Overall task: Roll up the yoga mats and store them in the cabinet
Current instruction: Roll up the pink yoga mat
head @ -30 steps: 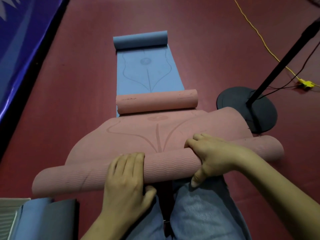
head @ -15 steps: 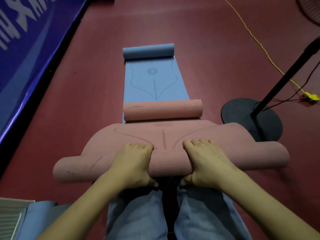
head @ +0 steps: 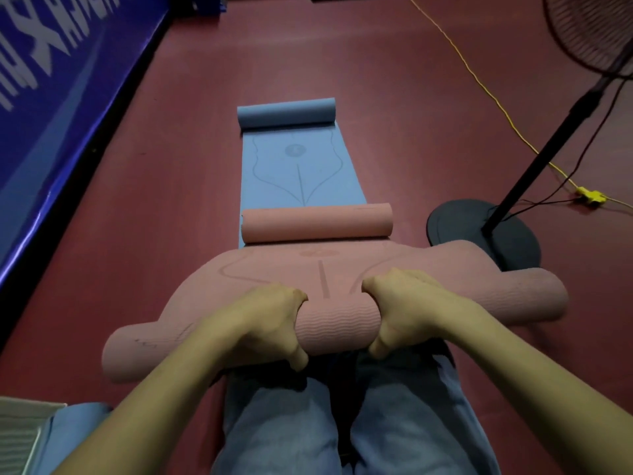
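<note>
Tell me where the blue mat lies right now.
In the head view the blue mat lies mid-floor beyond the pink mat, far end curled, left of the fan base.

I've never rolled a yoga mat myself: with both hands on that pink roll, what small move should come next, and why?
Probably push the pink roll forward another turn. The left hand and right hand grip it near its middle, and flat pink mat remains ahead, its far end curled over the blue mat. Rolling on takes up that flat stretch.
</note>
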`<act>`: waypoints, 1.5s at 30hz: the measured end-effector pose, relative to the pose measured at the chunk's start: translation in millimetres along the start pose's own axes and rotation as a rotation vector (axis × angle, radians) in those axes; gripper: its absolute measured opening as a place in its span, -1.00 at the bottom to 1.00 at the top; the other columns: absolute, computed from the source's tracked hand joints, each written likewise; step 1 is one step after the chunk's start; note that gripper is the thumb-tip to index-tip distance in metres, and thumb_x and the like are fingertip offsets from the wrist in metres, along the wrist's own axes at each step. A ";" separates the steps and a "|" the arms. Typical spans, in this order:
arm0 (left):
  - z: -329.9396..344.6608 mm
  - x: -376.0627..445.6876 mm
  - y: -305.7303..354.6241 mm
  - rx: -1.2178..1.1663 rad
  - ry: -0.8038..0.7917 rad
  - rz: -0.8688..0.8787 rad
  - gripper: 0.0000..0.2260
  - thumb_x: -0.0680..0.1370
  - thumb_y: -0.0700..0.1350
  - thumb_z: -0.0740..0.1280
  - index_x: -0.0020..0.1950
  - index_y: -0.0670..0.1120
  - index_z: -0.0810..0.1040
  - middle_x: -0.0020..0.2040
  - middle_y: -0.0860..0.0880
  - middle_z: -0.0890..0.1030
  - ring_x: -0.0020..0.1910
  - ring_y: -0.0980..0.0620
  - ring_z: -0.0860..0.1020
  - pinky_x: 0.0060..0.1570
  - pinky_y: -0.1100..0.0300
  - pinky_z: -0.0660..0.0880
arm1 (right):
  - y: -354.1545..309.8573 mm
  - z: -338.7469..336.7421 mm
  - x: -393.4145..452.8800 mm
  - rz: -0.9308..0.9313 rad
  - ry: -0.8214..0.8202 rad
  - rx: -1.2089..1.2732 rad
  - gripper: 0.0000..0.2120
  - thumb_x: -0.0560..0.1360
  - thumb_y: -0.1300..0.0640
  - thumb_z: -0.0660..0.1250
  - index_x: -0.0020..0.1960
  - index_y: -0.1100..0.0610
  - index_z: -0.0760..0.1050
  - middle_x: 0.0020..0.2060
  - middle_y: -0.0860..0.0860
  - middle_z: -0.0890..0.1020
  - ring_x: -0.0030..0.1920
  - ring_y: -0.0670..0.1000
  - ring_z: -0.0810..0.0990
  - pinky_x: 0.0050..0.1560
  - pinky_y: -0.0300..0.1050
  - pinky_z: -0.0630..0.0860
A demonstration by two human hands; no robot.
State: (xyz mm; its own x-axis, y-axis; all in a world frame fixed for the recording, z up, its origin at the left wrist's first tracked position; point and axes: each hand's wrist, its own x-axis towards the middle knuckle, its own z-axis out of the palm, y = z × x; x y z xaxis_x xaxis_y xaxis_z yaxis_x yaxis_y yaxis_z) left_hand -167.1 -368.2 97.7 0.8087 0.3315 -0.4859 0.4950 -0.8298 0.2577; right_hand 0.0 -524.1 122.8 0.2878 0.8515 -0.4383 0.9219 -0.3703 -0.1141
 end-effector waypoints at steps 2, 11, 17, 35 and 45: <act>10.1 -10.2 4.8 -0.077 0.005 0.010 -0.45 0.10 0.16 0.56 0.02 0.04 0.54 -0.08 0.09 0.61 -0.13 0.04 0.59 -0.11 0.06 0.61 | 0.3 2.4 -12.0 0.000 0.013 -0.049 -0.42 0.12 -0.25 0.53 0.01 0.00 0.47 -0.08 -0.01 0.62 -0.09 0.13 0.61 -0.20 -0.09 0.44; 23.8 -16.5 10.0 -0.097 0.034 -0.027 -0.45 0.10 0.19 0.54 0.01 0.05 0.53 -0.07 0.09 0.60 -0.11 0.03 0.59 -0.11 0.04 0.60 | -3.2 4.5 -15.1 -0.012 0.011 -0.127 -0.40 0.11 -0.28 0.51 -0.01 -0.02 0.40 -0.07 -0.02 0.63 -0.06 0.13 0.62 -0.19 -0.09 0.38; 17.1 -31.7 -6.1 -0.235 -0.008 -0.111 -0.49 0.11 0.09 0.61 -0.01 0.07 0.57 -0.08 0.12 0.62 -0.16 0.10 0.61 -0.16 0.06 0.64 | -20.5 -1.6 0.9 -0.076 -0.045 -0.070 -0.28 0.13 -0.28 0.55 0.14 -0.02 0.38 0.04 -0.01 0.62 0.01 0.13 0.60 -0.09 -0.04 0.47; 45.8 -24.4 10.9 0.329 0.500 0.012 -0.48 0.03 0.20 0.51 -0.16 -0.01 0.44 -0.26 0.01 0.59 -0.26 -0.11 0.55 -0.24 0.10 0.41 | 0.1 -8.9 15.3 -0.055 -0.196 0.110 -0.24 0.11 -0.21 0.65 0.22 -0.05 0.47 0.08 -0.06 0.62 0.01 0.03 0.56 0.06 -0.05 0.56; 16.2 -12.0 23.4 0.389 0.200 0.019 -0.53 0.25 0.19 0.50 0.00 0.01 0.45 0.02 -0.04 0.63 0.01 -0.16 0.58 -0.14 0.09 0.40 | 10.6 28.1 -4.4 -0.039 0.017 0.113 -0.27 0.11 -0.37 0.52 0.07 -0.09 0.24 -0.07 -0.03 0.57 -0.08 0.09 0.48 -0.07 0.02 0.46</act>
State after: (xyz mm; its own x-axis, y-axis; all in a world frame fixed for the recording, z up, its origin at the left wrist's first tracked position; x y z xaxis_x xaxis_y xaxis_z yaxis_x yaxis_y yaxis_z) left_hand -170.4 -398.8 96.1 0.8810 0.3635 -0.3027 0.3540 -0.9311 -0.0880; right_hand 1.2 -542.2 98.5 0.2572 0.8721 -0.4162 0.8976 -0.3752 -0.2315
